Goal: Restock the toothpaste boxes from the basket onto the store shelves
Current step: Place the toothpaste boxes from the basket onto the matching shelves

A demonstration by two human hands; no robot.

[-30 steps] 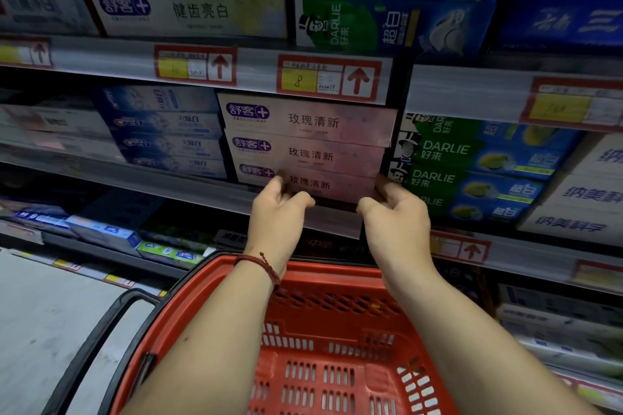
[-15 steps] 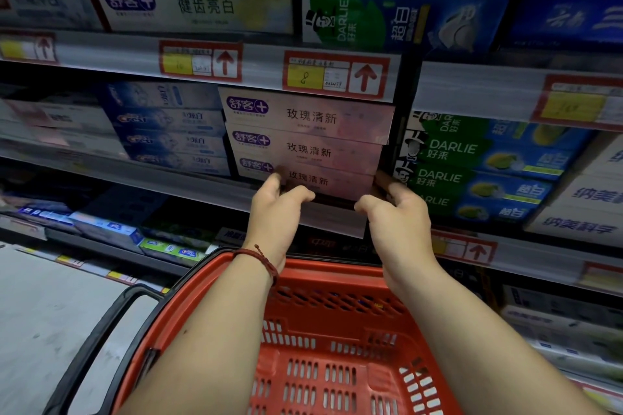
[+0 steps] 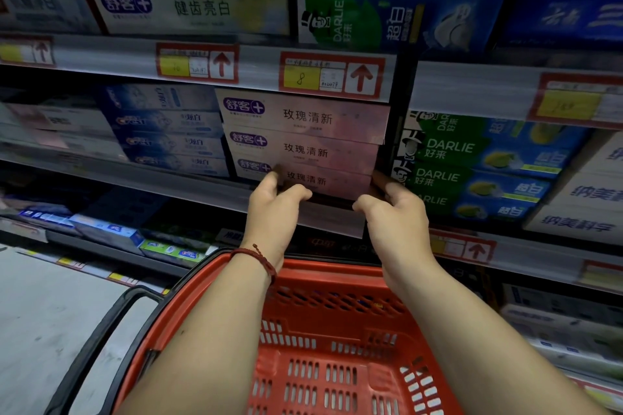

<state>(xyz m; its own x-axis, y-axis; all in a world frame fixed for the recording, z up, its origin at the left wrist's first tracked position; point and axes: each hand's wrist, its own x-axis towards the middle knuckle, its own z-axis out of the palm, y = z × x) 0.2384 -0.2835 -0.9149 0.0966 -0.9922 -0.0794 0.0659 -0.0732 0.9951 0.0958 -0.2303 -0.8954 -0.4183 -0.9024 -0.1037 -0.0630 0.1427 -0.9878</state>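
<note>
I see the basket (image 3: 330,274) nearest, under both forearms. Left hand (image 3: 273,209) and right hand (image 3: 394,216) each pinch one end of the pink box (image 3: 332,184), fingers curled. It sits on the shelf (image 3: 151,176), bottom of a three-high stack (image 3: 303,131).

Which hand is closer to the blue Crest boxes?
Left. The left hand holds the lowest pink box toward its left end, beside the Crest boxes; the right hand holds its far end.
</note>
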